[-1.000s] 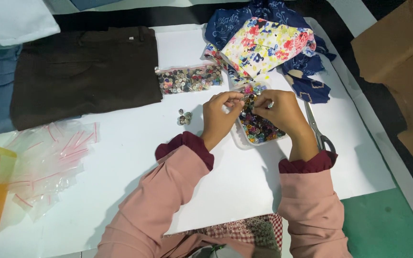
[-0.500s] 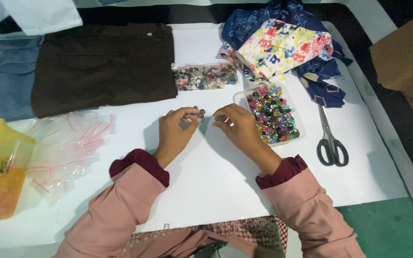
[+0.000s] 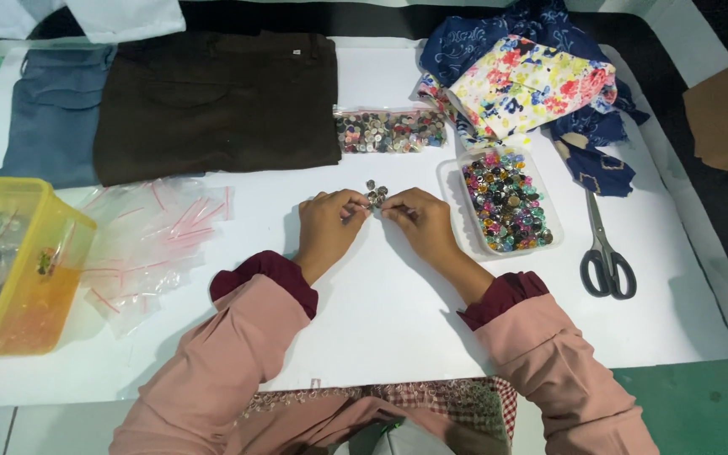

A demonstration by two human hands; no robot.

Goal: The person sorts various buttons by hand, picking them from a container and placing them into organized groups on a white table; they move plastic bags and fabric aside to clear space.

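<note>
My left hand (image 3: 330, 226) and my right hand (image 3: 419, 221) meet at the middle of the white table (image 3: 398, 337), fingertips pinched together. Between and just beyond the fingertips lies a small cluster of dark buttons (image 3: 375, 195). Both hands touch this cluster; what each pinches is too small to tell. To the right of my right hand stands a clear tray of colourful buttons (image 3: 505, 200). Behind the hands lies a clear zip bag of grey and brown buttons (image 3: 389, 131).
Scissors (image 3: 605, 253) lie right of the tray. Floral and blue fabrics (image 3: 532, 84) are heaped at back right. Dark brown trousers (image 3: 212, 101) and blue jeans (image 3: 52, 114) lie at back left. Small empty zip bags (image 3: 157, 240) and a yellow tub (image 3: 6, 261) sit left.
Both hands moved from over the button tray leftward to the table's middle, beside the small button cluster. The view shifted, showing more of the yellow tub.
</note>
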